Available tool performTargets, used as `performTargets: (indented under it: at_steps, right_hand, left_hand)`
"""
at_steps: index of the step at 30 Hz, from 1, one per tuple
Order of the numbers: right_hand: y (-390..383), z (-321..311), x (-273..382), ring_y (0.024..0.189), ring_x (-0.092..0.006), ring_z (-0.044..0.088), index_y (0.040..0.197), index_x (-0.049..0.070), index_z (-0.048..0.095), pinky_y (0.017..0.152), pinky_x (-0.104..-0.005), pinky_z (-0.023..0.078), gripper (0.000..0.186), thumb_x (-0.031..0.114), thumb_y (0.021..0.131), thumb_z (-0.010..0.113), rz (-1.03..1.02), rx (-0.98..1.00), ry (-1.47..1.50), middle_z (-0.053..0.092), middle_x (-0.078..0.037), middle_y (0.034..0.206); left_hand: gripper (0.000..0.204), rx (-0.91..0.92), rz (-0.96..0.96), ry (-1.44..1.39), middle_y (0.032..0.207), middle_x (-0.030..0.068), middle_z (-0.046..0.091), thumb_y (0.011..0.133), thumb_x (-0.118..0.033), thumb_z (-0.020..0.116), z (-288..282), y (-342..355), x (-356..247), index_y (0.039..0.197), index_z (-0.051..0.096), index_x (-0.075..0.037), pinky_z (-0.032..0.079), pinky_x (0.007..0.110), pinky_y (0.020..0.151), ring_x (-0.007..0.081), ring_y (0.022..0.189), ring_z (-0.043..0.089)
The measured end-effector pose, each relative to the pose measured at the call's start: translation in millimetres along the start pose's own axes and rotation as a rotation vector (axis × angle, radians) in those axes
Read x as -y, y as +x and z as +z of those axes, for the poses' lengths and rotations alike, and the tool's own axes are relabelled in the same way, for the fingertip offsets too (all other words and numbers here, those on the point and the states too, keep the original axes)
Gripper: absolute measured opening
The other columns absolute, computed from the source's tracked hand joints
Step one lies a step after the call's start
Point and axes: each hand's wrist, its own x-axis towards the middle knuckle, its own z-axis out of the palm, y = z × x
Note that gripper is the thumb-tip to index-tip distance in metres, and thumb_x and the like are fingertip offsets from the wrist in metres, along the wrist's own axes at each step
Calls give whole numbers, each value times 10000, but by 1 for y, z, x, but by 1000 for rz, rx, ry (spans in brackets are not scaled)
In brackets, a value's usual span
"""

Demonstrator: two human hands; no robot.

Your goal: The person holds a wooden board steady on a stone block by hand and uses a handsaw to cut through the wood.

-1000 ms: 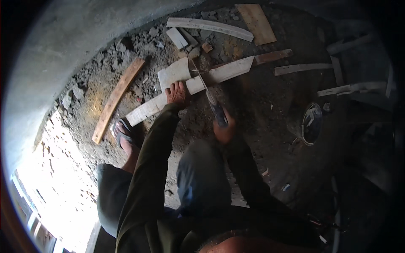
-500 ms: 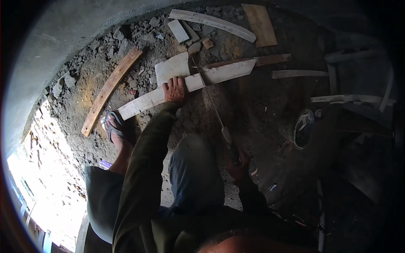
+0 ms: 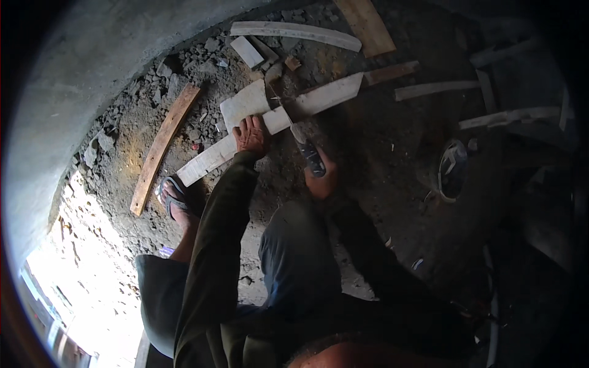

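Note:
A long pale wooden board lies slantwise over the rubble ground. My left hand presses down on it, fingers closed over the board where a flat pale block lies against its far side. In my right hand is the dark handle of a handsaw, gripped close to the board's near edge. The saw's narrow blade crosses the board to the right of my left hand. My sandalled foot is at the board's near left end.
A brown plank lies on the left, below the concrete wall. At the back are a curved pale strip and a wide brown board. A round container stands at right, near several pale strips.
My right hand has pushed the saw forward and away from me, bringing its handle close to the board. My left hand stays on the board. The whole view has shifted slightly.

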Motion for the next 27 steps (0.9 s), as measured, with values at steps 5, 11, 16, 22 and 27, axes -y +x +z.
performTargets:
  at_steps: [5, 11, 16, 22, 27]
  right_hand:
    - [-76, 4, -10, 1011, -259, 607, 1227, -10, 521, 841, -352, 472, 441, 108, 811, 607, -325, -64, 204, 616, -217, 1079]
    - [12, 9, 24, 950, -262, 626, 1254, -13, 501, 793, -350, 485, 482, 97, 799, 616, -127, -7, -33, 632, -192, 1023]
    - [-33, 21, -43, 912, -293, 640, 1213, -12, 533, 761, -356, 490, 440, 117, 800, 611, -270, -60, -34, 644, -189, 992]
    - [21, 26, -6, 970, -244, 628, 1263, -10, 498, 824, -336, 476, 476, 79, 803, 583, -280, -59, -60, 637, -202, 1059]
    - [-70, 8, -20, 925, -259, 640, 1255, -2, 505, 773, -342, 488, 471, 90, 800, 589, -538, -65, -119, 646, -196, 1004]
  left_hand:
    - [447, -264, 12, 194, 1103, 156, 461, 785, -237, 502, 28, -24, 50, 1160, 445, -1, 320, 475, 838, 308, 1041, 444]
    - [423, -168, 25, 56, 1092, 157, 461, 779, -251, 512, -2, -6, 12, 1121, 454, -8, 320, 469, 832, 311, 1026, 449]
    - [448, -126, -33, 136, 1105, 152, 455, 776, -233, 512, 5, -20, 39, 1156, 448, -5, 315, 477, 844, 307, 1035, 442]
    - [445, -156, 2, 80, 1113, 146, 456, 784, -185, 491, 0, -6, 15, 1189, 446, -8, 318, 471, 850, 297, 1044, 441]
    - [573, -47, -73, 123, 1182, 177, 420, 756, -276, 557, 3, -25, 45, 1224, 396, 13, 313, 484, 856, 328, 1095, 412]
